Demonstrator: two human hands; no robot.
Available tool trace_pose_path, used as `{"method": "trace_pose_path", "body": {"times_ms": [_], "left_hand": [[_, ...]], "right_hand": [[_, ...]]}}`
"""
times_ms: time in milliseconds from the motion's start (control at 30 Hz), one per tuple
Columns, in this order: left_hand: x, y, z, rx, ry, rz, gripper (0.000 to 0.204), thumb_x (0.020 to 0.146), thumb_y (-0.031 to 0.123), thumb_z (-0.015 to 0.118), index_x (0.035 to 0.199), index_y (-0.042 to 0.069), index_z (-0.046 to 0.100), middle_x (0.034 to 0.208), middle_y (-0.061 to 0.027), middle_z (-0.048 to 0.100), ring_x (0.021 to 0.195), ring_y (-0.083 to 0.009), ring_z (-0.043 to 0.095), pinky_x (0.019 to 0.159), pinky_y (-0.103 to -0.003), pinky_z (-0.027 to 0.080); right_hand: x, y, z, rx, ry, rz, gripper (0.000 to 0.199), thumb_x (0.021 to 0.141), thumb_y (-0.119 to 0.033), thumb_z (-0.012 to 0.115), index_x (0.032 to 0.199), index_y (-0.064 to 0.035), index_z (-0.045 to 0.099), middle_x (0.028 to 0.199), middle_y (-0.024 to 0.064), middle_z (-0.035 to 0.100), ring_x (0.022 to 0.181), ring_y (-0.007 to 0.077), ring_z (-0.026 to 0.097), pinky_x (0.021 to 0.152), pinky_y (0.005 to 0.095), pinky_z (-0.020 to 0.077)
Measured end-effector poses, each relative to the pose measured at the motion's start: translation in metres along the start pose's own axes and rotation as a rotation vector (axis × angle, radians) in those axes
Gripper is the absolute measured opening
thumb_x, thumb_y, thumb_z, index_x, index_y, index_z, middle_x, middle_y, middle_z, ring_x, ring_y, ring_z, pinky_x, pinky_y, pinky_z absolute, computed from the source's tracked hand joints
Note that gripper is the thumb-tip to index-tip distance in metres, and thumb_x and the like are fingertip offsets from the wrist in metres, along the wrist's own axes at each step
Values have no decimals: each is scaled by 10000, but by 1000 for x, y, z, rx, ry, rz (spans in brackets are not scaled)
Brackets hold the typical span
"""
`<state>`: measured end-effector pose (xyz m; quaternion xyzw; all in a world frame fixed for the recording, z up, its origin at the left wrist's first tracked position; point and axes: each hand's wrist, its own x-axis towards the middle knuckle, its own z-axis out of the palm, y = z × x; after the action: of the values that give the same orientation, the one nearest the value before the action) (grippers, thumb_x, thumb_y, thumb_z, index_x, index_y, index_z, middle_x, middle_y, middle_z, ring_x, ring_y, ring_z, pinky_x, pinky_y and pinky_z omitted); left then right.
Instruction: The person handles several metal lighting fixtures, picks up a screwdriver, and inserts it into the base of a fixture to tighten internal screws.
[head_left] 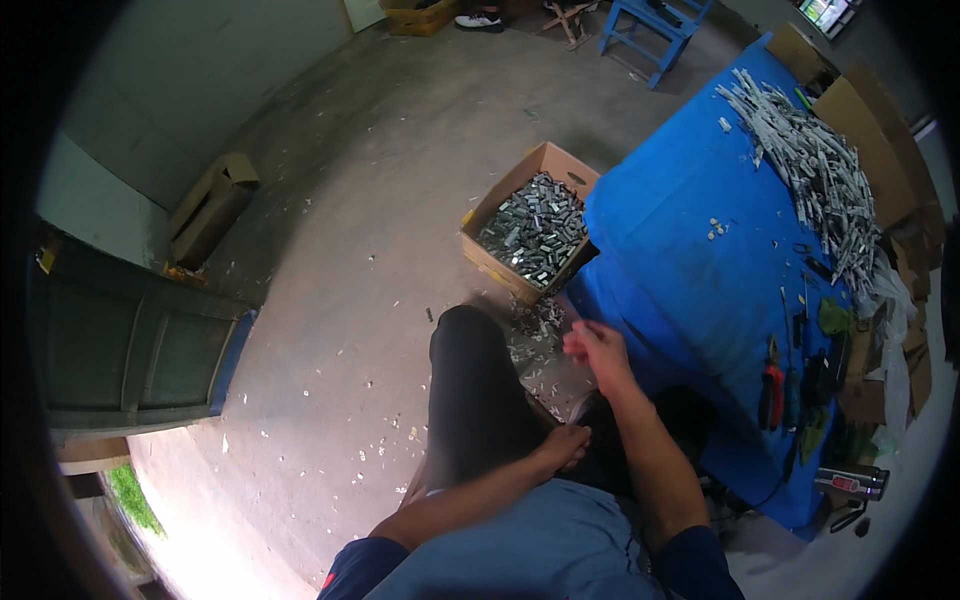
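Observation:
My left hand (566,446) is closed in my lap, beside my dark-trousered thigh. A small dark end shows at its fingertips, too small to name. Raised over the littered floor, between the cardboard box and the blue-covered table, my right hand (599,352) has its fingers curled together. It is a little blurred, and whatever it may hold cannot be made out. Just beyond it stands an open cardboard box (500,187), nearly full of small dark and silvery cylindrical pieces (535,228). Pale scraps (537,335) lie on the floor between the box and my knee.
On my right is a table with a blue cover (660,190). It bears a heap of thin whitish strips (815,170), red-handled pliers (771,390), screwdrivers and a silver cylinder (848,482). A blue chair (655,35) stands at the back; a cardboard carton (212,207) lies left.

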<state>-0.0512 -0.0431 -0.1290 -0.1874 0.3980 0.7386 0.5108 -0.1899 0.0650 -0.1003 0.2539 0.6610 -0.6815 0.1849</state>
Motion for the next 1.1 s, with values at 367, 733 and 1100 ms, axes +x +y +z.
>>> {"method": "trace_pose_path", "body": {"times_ms": [367,733,1100], "left_hand": [[-3,12,21,117,73,-174,203,935,275,529,803,120,537,659,51,437,528,-60,378,450,-216,275],[30,-2,24,365,28,-275,209,901,279,537,747,153,473,589,21,400,446,-98,345,397,-230,259],[42,-12,17,334,172,-215,172,885,256,500,750,161,454,562,18,390,399,-100,282,377,-232,226]], "right_hand": [[-209,59,-170,-1177,986,-366,243,903,-194,573,1036,1,627,1024,208,638,958,343,606,858,454,459],[-310,72,-250,-557,1550,-325,358,780,-230,710,1047,-6,627,989,168,628,905,339,603,796,425,483],[-446,-115,-508,-977,1696,74,720,687,-498,715,1208,-22,570,1082,189,648,1024,330,621,868,403,488]]}}
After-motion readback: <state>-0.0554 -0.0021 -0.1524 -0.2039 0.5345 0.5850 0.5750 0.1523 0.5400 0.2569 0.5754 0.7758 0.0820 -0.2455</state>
